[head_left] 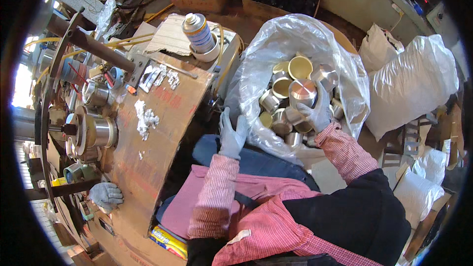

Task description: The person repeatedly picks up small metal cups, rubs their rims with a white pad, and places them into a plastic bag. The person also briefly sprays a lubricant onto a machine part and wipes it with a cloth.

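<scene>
My right hand, in a pale grey glove, reaches into a clear plastic bag heaped with metal cups. Its thumb and fingers close round the side of one shiny metal cup, whose flat round end faces up. Other cups lie about it at all angles, among them a cup with a cream-coloured inside. My left hand, gloved too, is held by the near left side of the bag. Its thumb and fingers are apart, with nothing between them.
At left stands a brown cardboard-covered bench with white scraps, a grey glove and a machine carrying a metal cup. A spray can sits in a round holder behind. Full white sacks stand at right.
</scene>
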A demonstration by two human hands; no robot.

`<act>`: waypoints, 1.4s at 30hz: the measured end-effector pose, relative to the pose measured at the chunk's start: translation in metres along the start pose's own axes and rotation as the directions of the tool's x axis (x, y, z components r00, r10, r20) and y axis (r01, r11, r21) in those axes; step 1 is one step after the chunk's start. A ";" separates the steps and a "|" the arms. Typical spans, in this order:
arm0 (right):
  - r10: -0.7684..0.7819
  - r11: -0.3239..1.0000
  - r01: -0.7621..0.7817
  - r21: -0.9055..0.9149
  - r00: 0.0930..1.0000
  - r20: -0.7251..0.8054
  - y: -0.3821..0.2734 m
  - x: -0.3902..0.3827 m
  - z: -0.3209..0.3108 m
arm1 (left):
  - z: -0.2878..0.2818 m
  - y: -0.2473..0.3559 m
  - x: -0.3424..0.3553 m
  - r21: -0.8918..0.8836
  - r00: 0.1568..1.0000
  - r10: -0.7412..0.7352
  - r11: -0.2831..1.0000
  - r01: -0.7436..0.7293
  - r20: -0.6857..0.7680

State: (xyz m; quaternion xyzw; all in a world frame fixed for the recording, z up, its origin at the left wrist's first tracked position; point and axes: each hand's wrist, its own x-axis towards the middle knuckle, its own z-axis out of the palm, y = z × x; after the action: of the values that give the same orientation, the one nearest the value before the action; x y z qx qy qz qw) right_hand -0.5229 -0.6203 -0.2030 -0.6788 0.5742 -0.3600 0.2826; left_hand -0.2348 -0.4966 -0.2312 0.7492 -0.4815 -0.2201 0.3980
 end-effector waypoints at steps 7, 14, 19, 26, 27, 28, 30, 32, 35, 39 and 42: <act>-0.308 0.947 0.295 -0.126 0.947 -0.093 0.046 0.125 -0.110 | 0.064 -0.024 0.066 0.082 0.935 -0.352 0.934 0.348 0.037; 0.175 0.452 -0.046 -0.891 0.984 0.038 0.206 0.228 -0.159 | 0.043 -0.012 0.077 -0.352 0.954 -0.292 0.901 0.252 -0.064; -0.047 0.580 -0.254 -0.774 0.938 -0.343 0.217 0.282 -0.279 | 0.004 0.048 0.075 -0.663 0.973 -0.123 0.747 -0.039 -0.196; -0.446 0.437 0.083 -0.895 0.885 -0.135 0.169 0.265 -0.359 | -0.013 0.059 0.080 -0.546 0.995 -0.006 0.837 -0.048 -0.097; -0.613 0.348 0.144 -0.926 0.783 -0.108 0.145 0.260 -0.342 | -0.013 0.057 0.073 -0.473 0.989 0.055 0.874 -0.114 -0.136; -0.717 0.401 0.227 -0.888 0.681 -0.150 0.116 0.252 -0.319 | -0.016 0.056 0.062 -0.203 0.959 0.114 0.964 -0.170 -0.260; -0.710 0.595 0.341 -0.728 0.648 -0.278 0.054 0.213 -0.256 | -0.023 0.061 0.028 0.128 0.876 0.178 0.983 -0.134 -0.449; -0.764 0.611 0.544 -0.575 0.596 -0.249 -0.006 0.161 -0.188 | -0.048 0.068 -0.014 0.111 0.836 0.247 0.969 -0.221 -0.491; -0.861 0.507 0.785 -0.357 0.478 -0.174 -0.077 0.087 -0.085 | -0.080 0.083 -0.091 0.003 0.884 0.060 0.998 -0.066 -0.463; -0.901 0.430 0.896 0.111 0.420 0.105 -0.139 -0.002 -0.010 | -0.137 0.058 -0.200 0.184 0.800 0.059 0.981 0.064 -0.598; -0.949 0.302 0.905 0.298 0.257 0.181 -0.189 -0.043 0.026 | -0.203 0.030 -0.308 0.239 0.534 -0.020 0.879 0.412 -0.845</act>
State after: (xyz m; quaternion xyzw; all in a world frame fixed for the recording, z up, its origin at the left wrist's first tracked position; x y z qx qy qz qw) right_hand -0.3960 -0.5446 -0.0744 -0.9136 -0.0154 -0.3769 0.1516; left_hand -0.2421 -0.1492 -0.1044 0.8843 -0.1752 0.2123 0.3771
